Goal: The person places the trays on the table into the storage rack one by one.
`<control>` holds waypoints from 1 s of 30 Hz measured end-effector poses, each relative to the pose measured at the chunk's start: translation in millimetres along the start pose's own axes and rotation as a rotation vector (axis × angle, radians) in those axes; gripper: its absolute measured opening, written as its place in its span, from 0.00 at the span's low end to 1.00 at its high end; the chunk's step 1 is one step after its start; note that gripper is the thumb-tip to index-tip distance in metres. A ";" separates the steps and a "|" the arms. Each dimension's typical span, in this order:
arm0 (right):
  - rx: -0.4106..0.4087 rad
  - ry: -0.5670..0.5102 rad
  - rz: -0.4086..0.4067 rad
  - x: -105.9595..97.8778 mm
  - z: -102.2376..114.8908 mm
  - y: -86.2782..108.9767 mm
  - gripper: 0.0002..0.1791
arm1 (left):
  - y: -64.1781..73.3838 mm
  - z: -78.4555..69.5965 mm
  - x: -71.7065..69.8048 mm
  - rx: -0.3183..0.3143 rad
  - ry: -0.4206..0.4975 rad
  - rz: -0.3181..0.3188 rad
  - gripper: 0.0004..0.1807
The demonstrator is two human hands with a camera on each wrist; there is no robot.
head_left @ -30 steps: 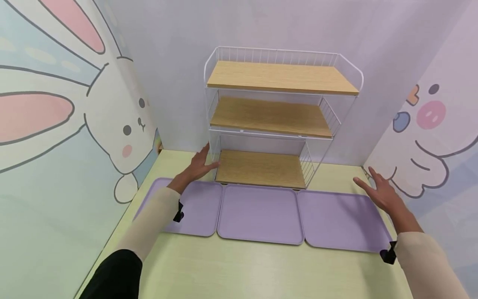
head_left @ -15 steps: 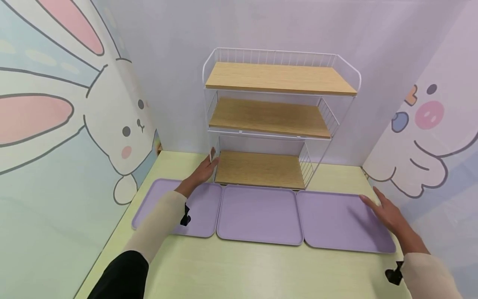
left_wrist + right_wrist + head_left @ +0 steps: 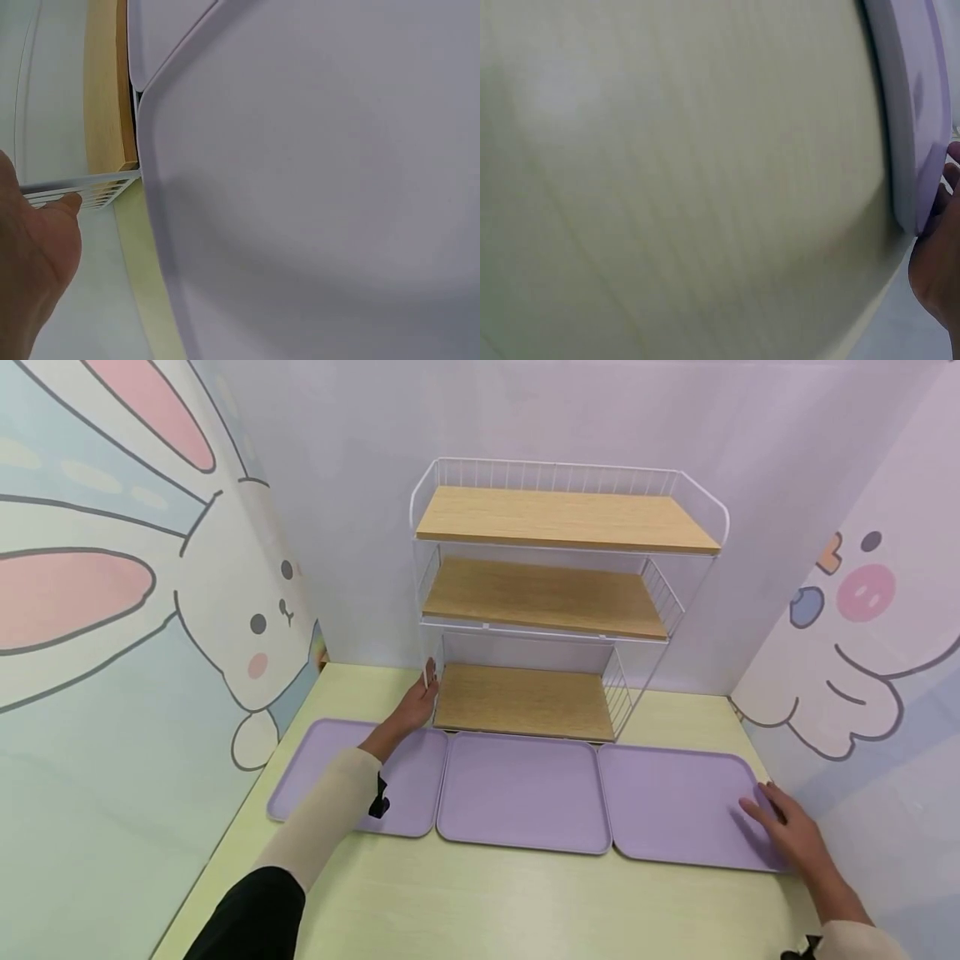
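Observation:
A three-tier white wire rack (image 3: 542, 548) with wood-look shelves stands at the back of the table. My left hand (image 3: 415, 703) holds its left front upright low down, beside the bottom shelf (image 3: 528, 700). In the left wrist view, the left thumb (image 3: 71, 202) lies over the rack's white wire side. Three lilac trays sit in a row before the rack: left (image 3: 330, 747), middle (image 3: 525, 793) and right (image 3: 675, 802). My right hand (image 3: 795, 835) is at the right tray's outer end, fingers loosely bent by its rim and thumb above its surface.
The pale yellow-green table (image 3: 480, 902) extends in front of the trays. A rabbit-print wall (image 3: 150, 760) borders the left side, and a wall with a cartoon bird (image 3: 862, 677) the right. A plain lilac backdrop (image 3: 337, 510) hangs behind the rack.
My left hand has moved right and closed round the rack's upright. My right hand has come down and nearer, from above the right tray's far corner to its outer edge. Rack and trays look unmoved.

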State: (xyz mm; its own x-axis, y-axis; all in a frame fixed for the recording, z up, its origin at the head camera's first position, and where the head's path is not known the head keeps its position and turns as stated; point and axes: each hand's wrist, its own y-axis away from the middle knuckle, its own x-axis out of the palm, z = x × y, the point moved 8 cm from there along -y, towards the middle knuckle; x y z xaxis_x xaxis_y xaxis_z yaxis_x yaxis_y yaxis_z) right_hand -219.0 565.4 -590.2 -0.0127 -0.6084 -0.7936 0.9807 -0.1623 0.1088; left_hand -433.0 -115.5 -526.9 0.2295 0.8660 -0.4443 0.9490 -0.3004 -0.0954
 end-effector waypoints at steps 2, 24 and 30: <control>-0.011 -0.012 -0.040 2.8 -3.2 5.0 0.54 | 0.8 -1.2 -0.7 0.003 -0.003 -0.004 0.37; 0.118 -0.049 -0.332 -2.4 -8.6 26.0 0.29 | 1.9 -8.4 -0.4 0.028 -0.005 -0.015 0.36; 0.251 -0.078 -0.281 -12.4 -15.8 33.2 0.33 | 1.6 -8.6 0.0 0.029 -0.006 -0.017 0.35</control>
State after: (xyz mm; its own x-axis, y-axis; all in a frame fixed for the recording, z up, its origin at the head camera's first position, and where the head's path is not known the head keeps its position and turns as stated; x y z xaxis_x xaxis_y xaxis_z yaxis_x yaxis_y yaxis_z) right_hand -183.1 579.8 -586.3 -0.2983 -0.5689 -0.7664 0.8587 -0.5105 0.0447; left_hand -429.6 -112.5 -519.4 0.2120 0.8686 -0.4480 0.9461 -0.2973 -0.1288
